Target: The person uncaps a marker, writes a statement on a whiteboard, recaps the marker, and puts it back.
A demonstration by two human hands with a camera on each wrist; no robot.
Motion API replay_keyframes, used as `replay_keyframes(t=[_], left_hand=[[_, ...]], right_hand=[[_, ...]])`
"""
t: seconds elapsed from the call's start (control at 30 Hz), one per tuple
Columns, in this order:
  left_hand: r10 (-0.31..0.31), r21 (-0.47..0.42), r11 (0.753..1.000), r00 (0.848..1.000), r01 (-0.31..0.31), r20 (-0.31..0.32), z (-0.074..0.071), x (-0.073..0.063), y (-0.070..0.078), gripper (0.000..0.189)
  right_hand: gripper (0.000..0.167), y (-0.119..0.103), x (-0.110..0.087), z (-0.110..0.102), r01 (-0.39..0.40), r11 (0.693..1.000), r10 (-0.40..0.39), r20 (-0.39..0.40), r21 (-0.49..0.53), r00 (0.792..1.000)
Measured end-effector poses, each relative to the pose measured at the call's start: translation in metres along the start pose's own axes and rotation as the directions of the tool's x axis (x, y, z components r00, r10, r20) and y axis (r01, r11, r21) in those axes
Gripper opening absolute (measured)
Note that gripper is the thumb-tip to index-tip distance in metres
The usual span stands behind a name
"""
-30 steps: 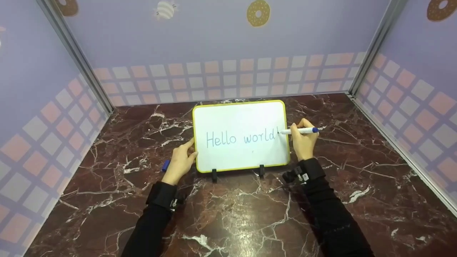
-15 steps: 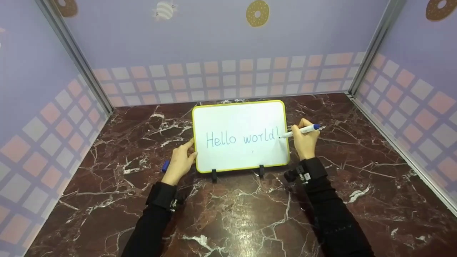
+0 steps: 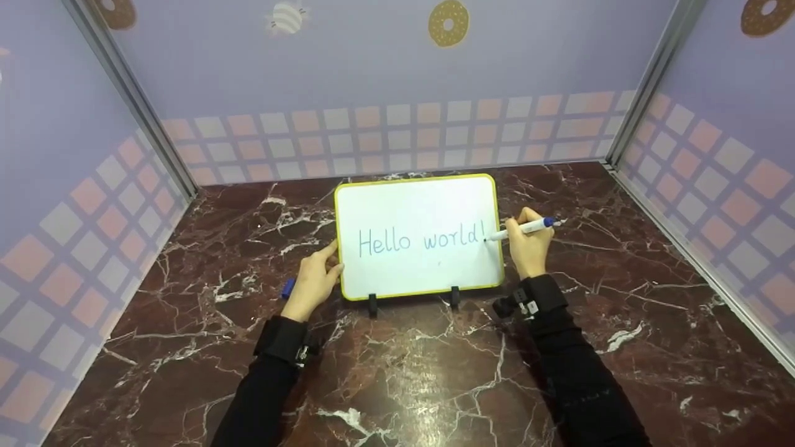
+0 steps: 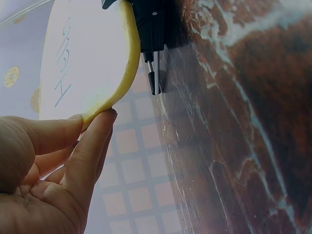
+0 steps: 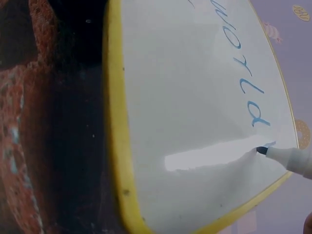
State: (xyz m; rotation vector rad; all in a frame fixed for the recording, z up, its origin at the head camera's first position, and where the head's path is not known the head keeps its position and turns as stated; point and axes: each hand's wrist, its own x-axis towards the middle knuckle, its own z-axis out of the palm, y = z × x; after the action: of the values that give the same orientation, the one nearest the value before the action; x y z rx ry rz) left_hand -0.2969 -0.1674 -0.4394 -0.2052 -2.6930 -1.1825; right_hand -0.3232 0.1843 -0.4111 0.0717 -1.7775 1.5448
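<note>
A small whiteboard (image 3: pixel 416 205) with a yellow frame leans back on a black stand (image 3: pixel 372 304). Blue handwriting on it reads "Hello world!". My left hand (image 3: pixel 312 280) pinches the board's left edge between thumb and fingers; in the left wrist view the fingertips (image 4: pixel 100 122) meet at the yellow rim (image 4: pixel 129 63). With my right hand (image 3: pixel 529 247) I hold a white marker (image 3: pixel 525 227) with a blue end. Its dark tip (image 5: pixel 262 150) is right at the board's surface, beside the exclamation mark. Most of the right hand is outside the right wrist view.
A blue marker cap or small blue block (image 3: pixel 288 288) lies on the table left of the board, partly behind the left hand. The dark red marbled table (image 3: pixel 422 372) is bounded by lilac walls (image 3: pixel 397 81) with a pink and white checkered band.
The marker tip has gone down from the exclamation mark's stroke to its foot, where it stays. The marker tilted slightly. The left hand and the board have kept their places.
</note>
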Motion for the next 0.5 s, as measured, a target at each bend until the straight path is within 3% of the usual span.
replay_keyframes(t=[0.3,0.4,0.5], left_hand=[[0.004,0.015,1.0,1.0,-0.004,0.011,-0.001,0.001,-0.001,0.055],[0.003,0.022,1.0,1.0,-0.003,0.019,-0.006,0.002,-0.002,0.053],[0.022,0.067,0.998,1.0,-0.022,-0.012,-0.015,0.003,-0.004,0.048]], right_hand=[[0.026,-0.007,0.009,-0.007,-0.025,0.985,0.036,-0.058,0.172,0.998],[0.026,-0.006,0.012,-0.009,-0.044,0.975,0.061,-0.073,0.216,0.996],[0.028,-0.006,0.014,-0.011,-0.064,0.965,0.085,-0.072,0.254,0.994]])
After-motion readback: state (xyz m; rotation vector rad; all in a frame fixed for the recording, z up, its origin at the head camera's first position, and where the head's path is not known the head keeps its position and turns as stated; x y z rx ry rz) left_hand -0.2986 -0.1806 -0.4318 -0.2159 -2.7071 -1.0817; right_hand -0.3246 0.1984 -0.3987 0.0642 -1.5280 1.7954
